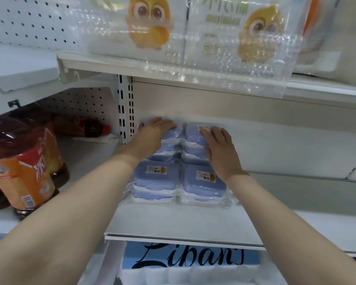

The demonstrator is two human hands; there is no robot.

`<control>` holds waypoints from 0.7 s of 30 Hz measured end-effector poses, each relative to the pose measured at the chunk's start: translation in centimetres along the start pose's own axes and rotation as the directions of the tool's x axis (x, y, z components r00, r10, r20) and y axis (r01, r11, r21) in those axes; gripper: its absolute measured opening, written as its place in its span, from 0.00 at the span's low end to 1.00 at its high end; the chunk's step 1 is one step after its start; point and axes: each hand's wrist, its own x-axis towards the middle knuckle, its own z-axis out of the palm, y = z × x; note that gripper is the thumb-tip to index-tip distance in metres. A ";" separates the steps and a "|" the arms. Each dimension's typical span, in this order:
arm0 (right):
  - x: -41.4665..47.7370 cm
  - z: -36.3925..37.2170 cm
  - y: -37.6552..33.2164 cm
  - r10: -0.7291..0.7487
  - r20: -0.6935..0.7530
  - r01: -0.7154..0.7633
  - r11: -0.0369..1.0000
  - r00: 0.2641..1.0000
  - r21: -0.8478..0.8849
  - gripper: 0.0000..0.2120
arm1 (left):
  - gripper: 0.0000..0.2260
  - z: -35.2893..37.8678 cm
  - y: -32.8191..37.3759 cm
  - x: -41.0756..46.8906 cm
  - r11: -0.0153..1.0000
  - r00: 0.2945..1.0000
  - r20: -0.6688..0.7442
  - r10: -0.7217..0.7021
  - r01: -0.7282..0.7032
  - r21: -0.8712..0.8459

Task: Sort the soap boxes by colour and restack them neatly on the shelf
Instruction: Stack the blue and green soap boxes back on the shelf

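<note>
Soap boxes (157,177) stacked; left hand (154,130) and right hand (220,150) lie flat atop, seemingly pressing.

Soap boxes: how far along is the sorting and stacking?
Done: blue soap boxes stand in four stacks on the shelf. In hand: left hand and right hand rest on the two rear stacks. Left: no other colours show, so perhaps only straightening.
</note>
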 end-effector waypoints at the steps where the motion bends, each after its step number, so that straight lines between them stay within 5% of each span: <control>1: 0.1 0.0 0.0 0.009 0.003 -0.009 1.000 1.000 0.002 0.26 | 0.36 0.0 0.2 -0.1 1.000 1.000 -0.019 0.010 -0.010 0.001; 15: -0.3 -1.1 -1.2 0.079 0.101 -0.065 0.989 0.992 -0.137 0.31 | 0.34 -0.1 3.3 -1.9 0.985 0.977 -0.205 0.065 -0.030 0.168; 21: -1.3 -3.8 -1.2 0.035 0.115 -0.023 0.995 0.993 -0.101 0.29 | 0.26 -0.6 6.1 -3.5 0.991 0.951 -0.288 0.109 -0.082 0.104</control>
